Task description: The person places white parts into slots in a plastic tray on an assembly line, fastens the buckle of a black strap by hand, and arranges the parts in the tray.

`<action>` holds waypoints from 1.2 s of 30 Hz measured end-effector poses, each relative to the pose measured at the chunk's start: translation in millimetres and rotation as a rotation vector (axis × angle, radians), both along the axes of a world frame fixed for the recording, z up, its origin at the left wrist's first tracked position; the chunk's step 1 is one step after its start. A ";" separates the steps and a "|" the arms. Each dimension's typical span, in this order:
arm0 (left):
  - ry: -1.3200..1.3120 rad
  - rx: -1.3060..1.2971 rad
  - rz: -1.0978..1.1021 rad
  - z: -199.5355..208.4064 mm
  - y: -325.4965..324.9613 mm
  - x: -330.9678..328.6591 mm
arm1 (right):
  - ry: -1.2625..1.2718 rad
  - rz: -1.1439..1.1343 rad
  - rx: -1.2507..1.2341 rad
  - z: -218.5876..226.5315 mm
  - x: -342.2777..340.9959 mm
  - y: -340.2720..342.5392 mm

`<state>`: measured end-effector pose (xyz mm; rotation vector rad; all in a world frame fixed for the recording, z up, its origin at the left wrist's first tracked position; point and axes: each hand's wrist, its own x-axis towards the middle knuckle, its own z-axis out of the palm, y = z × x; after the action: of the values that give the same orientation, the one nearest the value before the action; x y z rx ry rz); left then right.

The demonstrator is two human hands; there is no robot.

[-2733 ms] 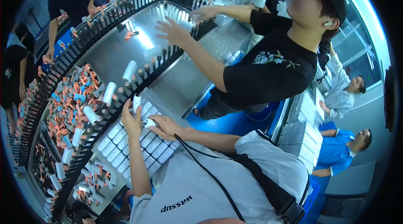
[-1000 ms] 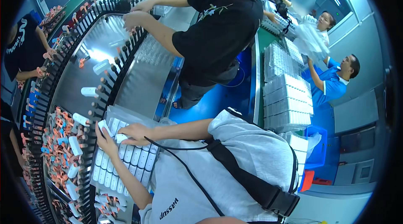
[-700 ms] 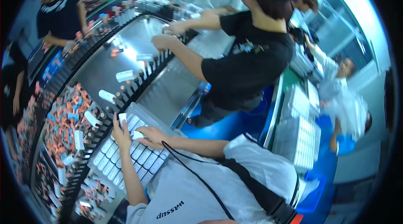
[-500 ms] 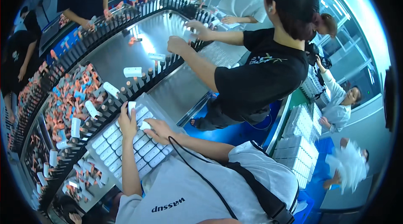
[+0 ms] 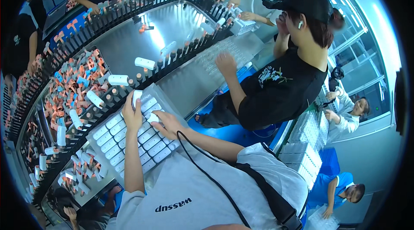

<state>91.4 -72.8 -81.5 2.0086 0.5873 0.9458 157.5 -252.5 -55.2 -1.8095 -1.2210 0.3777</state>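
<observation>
The left hand [image 5: 133, 115] rises from a forearm that comes in at the near edge and runs almost straight toward the far side, the wrist about in line with it. The thumb stands on the right and the fingers on the left, and the grip is closed around a white casing [image 5: 137, 95], whose far end shows above the hand. This casing is over the far part of a pale tray [image 5: 95, 143], near the row of black pegs to its left.

The right hand [image 5: 169, 123] comes from the right, its forearm slanting left and toward the far side, with the back of the hand turned up. Its fingers curl around a small white piece [image 5: 152, 118], pinched at the fingertips; most of the palm side is hidden. A black cord [image 5: 189, 161] hangs by the wrist. The two hands are near each other, the left one slightly farther off; whether the two held pieces touch cannot be told.

Below the hands, rows of white casings [image 5: 115, 150] fill much of the tray, some covered by the left forearm. On the far left, orange and grey parts [image 5: 77, 83] lie heaped. Beyond the tray on the right is a bare metal tabletop [image 5: 183, 85], with a co-worker in black [image 5: 284, 96] beside it.
</observation>
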 end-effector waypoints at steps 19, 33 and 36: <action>0.032 -0.207 -0.089 -31.1 20.5 -3.9 | -0.013 0.045 0.063 -18.1 2.9 2.5; 0.081 -0.168 -0.085 -17.4 11.4 10.4 | 0.016 0.004 0.147 -8.8 14.0 -9.2; 0.030 -0.165 -0.072 -15.6 6.3 11.5 | 0.071 0.011 0.114 -6.2 15.3 -10.6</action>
<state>102.9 -66.4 -97.2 1.8861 0.5868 0.7993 172.8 -263.2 -61.4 -1.6789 -1.1794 0.3679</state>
